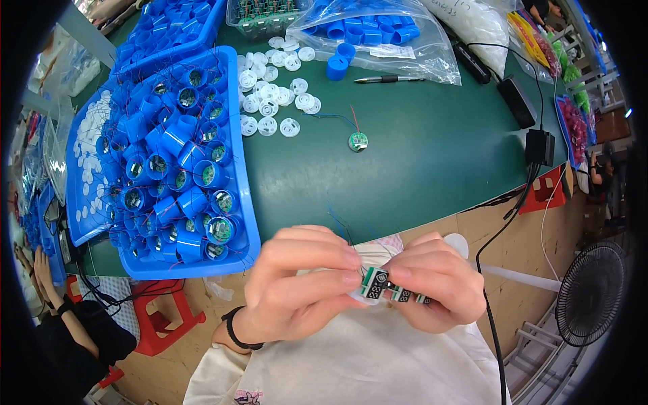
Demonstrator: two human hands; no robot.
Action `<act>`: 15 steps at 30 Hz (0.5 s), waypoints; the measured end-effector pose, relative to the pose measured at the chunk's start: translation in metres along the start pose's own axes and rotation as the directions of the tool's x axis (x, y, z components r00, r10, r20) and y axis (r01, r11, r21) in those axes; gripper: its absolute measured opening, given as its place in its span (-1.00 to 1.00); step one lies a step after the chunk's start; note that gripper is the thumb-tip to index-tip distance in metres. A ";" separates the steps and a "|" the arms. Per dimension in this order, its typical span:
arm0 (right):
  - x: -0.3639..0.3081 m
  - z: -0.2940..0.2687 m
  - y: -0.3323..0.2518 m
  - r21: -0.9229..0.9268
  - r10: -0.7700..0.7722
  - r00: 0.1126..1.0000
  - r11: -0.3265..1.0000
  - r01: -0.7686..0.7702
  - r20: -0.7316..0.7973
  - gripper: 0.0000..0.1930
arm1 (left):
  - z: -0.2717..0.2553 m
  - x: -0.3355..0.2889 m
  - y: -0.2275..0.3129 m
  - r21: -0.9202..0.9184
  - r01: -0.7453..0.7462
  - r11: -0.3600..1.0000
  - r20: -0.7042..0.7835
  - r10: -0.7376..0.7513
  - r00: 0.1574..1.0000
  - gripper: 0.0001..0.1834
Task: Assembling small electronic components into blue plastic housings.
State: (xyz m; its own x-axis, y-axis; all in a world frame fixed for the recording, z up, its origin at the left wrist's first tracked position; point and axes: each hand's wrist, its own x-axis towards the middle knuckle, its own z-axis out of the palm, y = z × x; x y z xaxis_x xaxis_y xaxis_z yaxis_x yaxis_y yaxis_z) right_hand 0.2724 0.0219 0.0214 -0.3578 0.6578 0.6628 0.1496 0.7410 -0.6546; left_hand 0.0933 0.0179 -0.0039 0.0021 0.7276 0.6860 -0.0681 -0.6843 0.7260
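Observation:
My left hand [297, 283] and my right hand [432, 280] meet in front of my chest, below the table's near edge. Together they pinch a small green circuit board [375, 281] with a digit display; thin red and blue wires rise from it. A white plastic piece shows under my left fingers. Another small strip of board [405, 295] sits under my right fingers. A lone round circuit board [358, 141] with wires lies on the green table [432, 162].
A blue tray [246, 202] full of blue caps with boards stands at the left. White plastic discs [273, 94] are scattered behind it. Bags of blue caps [378, 34], a pen [388, 79], a black adapter [540, 146] and a fan [590, 290] are around. Another person's arm [74, 324] is lower left.

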 end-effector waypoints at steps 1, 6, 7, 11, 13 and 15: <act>0.000 0.000 0.000 -0.005 0.002 1.000 1.000 -0.002 0.029 -0.54 | 0.000 0.000 0.002 0.034 0.012 0.999 0.039 -0.013 0.999 -0.57; 0.000 0.006 -0.005 0.062 0.055 0.998 0.997 -0.054 -0.005 -0.51 | -0.001 -0.004 0.002 0.035 -0.013 0.999 0.117 0.009 0.993 -0.68; -0.001 0.006 -0.003 0.098 0.048 0.999 0.994 -0.048 0.004 -0.51 | 0.000 -0.005 0.002 -0.037 -0.001 0.999 0.071 0.004 0.997 -0.61; 0.000 0.004 0.002 0.138 0.014 1.000 0.990 -0.017 0.023 -0.51 | 0.002 -0.008 0.000 -0.154 0.047 0.987 0.006 -0.047 0.999 -0.62; 0.002 0.003 0.003 0.124 0.002 0.999 0.992 -0.007 0.035 -0.52 | 0.001 -0.009 0.000 -0.148 0.067 0.987 0.007 -0.067 0.998 -0.62; 0.003 0.003 0.004 0.109 -0.009 0.999 0.994 0.004 0.048 -0.53 | 0.002 -0.009 -0.001 -0.177 0.066 0.982 -0.001 -0.067 0.998 -0.62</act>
State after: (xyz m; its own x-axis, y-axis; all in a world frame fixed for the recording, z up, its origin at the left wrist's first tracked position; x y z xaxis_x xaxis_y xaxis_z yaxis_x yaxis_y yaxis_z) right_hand 0.2695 0.0262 0.0200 -0.4030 0.6435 0.6508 0.0465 0.7245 -0.6877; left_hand 0.0953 0.0118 -0.0103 0.0058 0.7721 0.6354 -0.2432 -0.6153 0.7499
